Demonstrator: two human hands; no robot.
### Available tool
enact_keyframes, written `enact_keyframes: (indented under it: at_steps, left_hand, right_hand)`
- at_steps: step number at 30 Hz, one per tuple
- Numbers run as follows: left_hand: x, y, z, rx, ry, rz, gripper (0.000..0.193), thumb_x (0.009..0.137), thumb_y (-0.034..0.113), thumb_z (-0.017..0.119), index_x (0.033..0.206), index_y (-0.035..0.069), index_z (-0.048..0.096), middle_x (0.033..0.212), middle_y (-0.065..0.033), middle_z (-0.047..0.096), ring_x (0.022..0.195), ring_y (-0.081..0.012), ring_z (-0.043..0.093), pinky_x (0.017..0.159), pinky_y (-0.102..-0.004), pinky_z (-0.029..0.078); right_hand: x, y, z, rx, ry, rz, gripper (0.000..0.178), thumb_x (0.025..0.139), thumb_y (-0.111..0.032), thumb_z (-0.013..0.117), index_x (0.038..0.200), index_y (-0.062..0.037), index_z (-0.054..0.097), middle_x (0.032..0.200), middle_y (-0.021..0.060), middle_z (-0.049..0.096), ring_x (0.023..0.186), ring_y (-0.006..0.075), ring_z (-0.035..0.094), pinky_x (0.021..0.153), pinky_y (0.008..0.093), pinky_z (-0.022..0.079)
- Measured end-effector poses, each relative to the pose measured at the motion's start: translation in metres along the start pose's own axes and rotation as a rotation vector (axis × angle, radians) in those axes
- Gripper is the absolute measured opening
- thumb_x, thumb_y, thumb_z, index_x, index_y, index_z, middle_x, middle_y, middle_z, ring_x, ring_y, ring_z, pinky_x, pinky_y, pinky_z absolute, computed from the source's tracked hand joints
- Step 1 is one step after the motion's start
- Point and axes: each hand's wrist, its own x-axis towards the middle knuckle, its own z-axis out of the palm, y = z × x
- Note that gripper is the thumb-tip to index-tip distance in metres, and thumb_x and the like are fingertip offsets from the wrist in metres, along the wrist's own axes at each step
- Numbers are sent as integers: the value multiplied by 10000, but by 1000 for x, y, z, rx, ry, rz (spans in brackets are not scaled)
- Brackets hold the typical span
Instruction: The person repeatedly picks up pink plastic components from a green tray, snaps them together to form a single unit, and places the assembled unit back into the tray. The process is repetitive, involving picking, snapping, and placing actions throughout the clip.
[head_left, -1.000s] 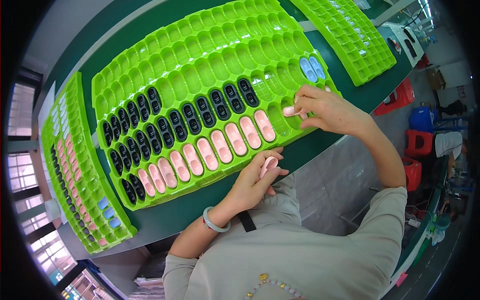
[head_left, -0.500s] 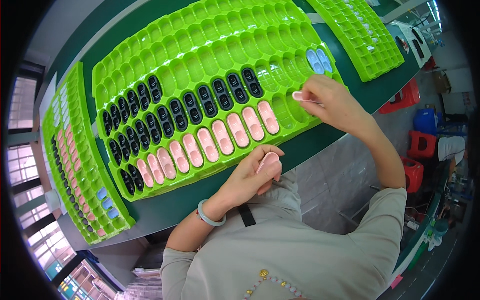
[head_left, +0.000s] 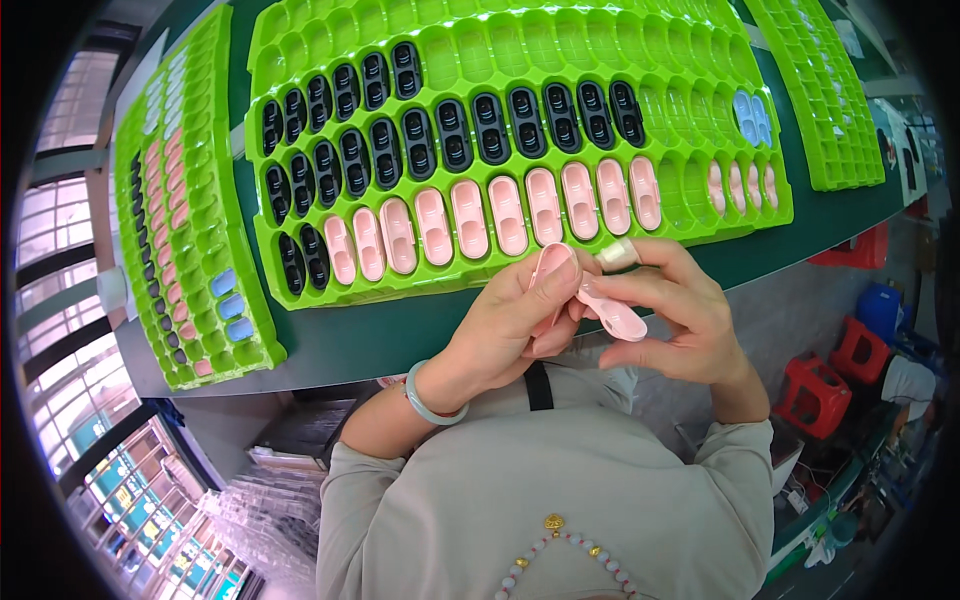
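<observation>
Far to the left of both hands stands a green tray (head_left: 264,346) with rows of black, pink, white and blue parts. Beyond the hands spreads the larger tray (head_left: 690,195), with black cases (head_left: 453,133) in its left and middle pockets and a row of pink cases (head_left: 470,218) along the side nearest the hands. A bracelet (head_left: 428,398) circles the left wrist. The left hand (head_left: 500,325) is closed around a pink shell (head_left: 550,257), its thumb pressed over it, just off the larger tray's near edge. Close beside it, the right hand (head_left: 690,315), partly curled, has a pink piece (head_left: 615,317) between fingers and thumb; whether piece and shell are joined cannot be told. A pale sleeve (head_left: 615,255) covers one right fingertip. Past the right hand, four slim pink parts (head_left: 737,188) sit in the larger tray, with blue parts (head_left: 750,118) behind them. Farther right are another tray (head_left: 840,160) and, lower, red stools (head_left: 815,395).
</observation>
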Motion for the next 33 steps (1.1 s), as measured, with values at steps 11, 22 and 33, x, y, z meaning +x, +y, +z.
enact_keyframes:
  at_steps: [11, 22, 33]
  left_hand:
    - [-7, 0, 3, -82, -89, -223, 358, 1009, 417, 431, 1029, 75, 536, 707, 41, 485, 490, -19, 315, 411, -176, 220]
    - [-15, 0, 0, -284, -41, -74, 452, 1032, 416, 306, 1194, 28, 472, 1048, -76, 548, 920, -174, 561, 807, -334, 479]
    - [-24, -3, -3, -150, -157, 251, 542, 960, 461, 451, 1384, 144, 337, 1523, -169, 227, 1349, -279, 355, 1074, -464, 357]
  right_hand:
    - [-4, 15, 13, -445, -11, -649, 263, 715, -96, 690, 977, -88, 668, 994, 29, 610, 884, 191, 578, 626, 310, 414]
    - [-8, 9, 6, -563, 81, -480, 307, 707, 3, 689, 1004, -51, 632, 1021, 77, 583, 900, 228, 580, 733, 356, 485]
    - [9, -14, 58, -655, 274, -256, 352, 736, -48, 692, 1082, -8, 643, 975, 75, 586, 842, 216, 575, 694, 325, 433]
